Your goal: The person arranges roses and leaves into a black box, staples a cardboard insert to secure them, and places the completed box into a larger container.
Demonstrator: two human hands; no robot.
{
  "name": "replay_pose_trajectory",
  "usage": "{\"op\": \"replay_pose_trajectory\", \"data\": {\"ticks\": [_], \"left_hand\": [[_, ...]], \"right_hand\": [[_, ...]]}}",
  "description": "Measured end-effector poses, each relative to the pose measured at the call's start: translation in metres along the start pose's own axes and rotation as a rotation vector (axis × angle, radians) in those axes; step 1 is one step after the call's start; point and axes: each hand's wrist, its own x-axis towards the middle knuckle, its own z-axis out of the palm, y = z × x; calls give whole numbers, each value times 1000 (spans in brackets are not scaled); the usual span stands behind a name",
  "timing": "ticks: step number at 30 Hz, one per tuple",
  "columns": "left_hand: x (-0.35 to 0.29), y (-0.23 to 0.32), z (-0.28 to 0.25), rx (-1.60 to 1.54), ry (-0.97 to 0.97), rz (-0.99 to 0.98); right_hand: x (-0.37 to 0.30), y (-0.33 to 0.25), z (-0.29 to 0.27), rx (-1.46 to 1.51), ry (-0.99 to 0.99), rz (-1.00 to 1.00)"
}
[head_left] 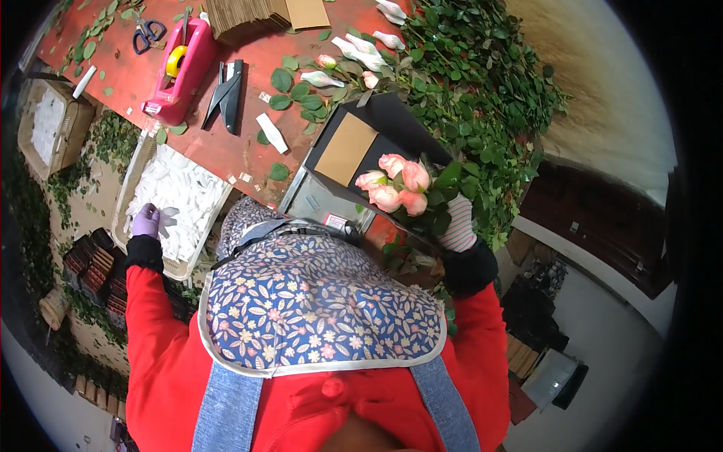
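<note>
My right hand, in a striped white glove, is closed round a small bunch of pink roses just below the blooms. Their heads lean left over a black board with a brown cardboard piece on it. Most of the stems are hidden by leaves and the hand. On the left, my left hand wears a purple glove and hangs at the basket of white net sleeves. Its fingers are drawn together; anything between them is too small to make out.
On the red table stand a pink tape dispenser, a black stapler and scissors. Stacked cardboard lies at the back. Sleeved roses rest near a big heap of leafy stems. Another basket stands far left.
</note>
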Motion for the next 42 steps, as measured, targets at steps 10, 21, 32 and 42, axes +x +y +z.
{"op": "replay_pose_trajectory", "data": {"ticks": [10,21,32,42], "left_hand": [[37,4,-2,540,-401,-175],[-28,399,21,299,-318,1419],[-40,408,86,469,-305,1403],[-54,395,55,-632,-1261,631]], "right_hand": [[-17,60,-12,-552,-139,162],[-25,86,-11,-886,-237,-231],[-15,68,-13,-481,-348,-100],[1,149,18,-700,-249,-201]]}}
